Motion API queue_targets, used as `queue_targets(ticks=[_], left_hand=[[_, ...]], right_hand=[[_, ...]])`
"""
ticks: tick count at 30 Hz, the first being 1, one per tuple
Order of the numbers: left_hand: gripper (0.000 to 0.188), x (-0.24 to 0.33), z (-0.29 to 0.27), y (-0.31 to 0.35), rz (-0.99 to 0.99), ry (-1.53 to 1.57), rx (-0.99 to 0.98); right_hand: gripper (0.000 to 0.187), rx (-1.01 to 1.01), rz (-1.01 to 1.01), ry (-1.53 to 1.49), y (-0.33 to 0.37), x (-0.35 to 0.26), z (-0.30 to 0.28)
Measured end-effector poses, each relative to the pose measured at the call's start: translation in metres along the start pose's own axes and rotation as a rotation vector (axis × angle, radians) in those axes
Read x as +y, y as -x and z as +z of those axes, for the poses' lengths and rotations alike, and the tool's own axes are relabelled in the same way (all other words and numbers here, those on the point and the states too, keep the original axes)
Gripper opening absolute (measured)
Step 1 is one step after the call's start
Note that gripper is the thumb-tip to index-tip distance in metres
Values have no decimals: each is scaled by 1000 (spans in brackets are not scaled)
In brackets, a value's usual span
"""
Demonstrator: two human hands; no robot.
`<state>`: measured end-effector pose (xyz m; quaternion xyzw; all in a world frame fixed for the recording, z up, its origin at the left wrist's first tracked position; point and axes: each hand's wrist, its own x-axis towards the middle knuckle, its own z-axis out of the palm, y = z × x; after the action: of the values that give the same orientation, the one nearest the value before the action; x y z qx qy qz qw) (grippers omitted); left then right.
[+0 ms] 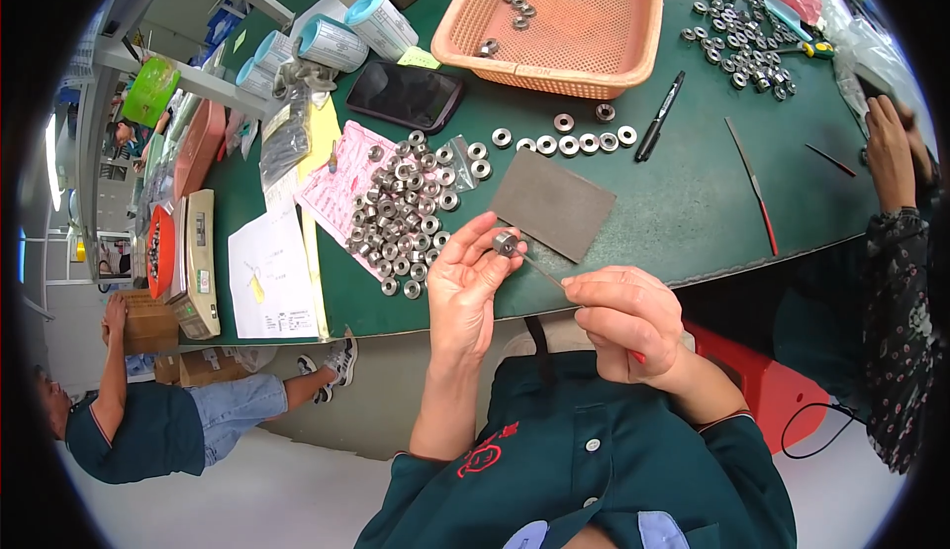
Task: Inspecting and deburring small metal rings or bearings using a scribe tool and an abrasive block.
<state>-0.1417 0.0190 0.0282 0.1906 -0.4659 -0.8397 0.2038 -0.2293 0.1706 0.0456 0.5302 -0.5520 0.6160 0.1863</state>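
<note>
My left hand [463,277] pinches a small steel ring [506,244] between thumb and fingers, raised above the table's near edge. Closed around a thin file [543,272], my right hand [625,319] points its slim metal shaft at the ring; a bit of red handle shows below the fingers. The file's tip meets the ring or lies right beside it; I cannot tell whether it is inside the hole. Just beyond both hands lies a flat grey block [554,202]. Left of my left hand, many similar rings [396,212] are heaped on a pink sheet [341,178].
Beyond the block sit a row of rings [569,145], a black marker [660,118] and an orange basket [549,79]. A phone [406,94] lies left; a red-handled file [757,193] lies right. Another person's hands [893,153] work at the right; someone stands at left.
</note>
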Motion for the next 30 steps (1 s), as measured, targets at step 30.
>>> queue_targets(ticks=[30], left_hand=[[27,1,7,0,-69,-9,10]], right_hand=[[10,313,231,-279,14,2,-21]])
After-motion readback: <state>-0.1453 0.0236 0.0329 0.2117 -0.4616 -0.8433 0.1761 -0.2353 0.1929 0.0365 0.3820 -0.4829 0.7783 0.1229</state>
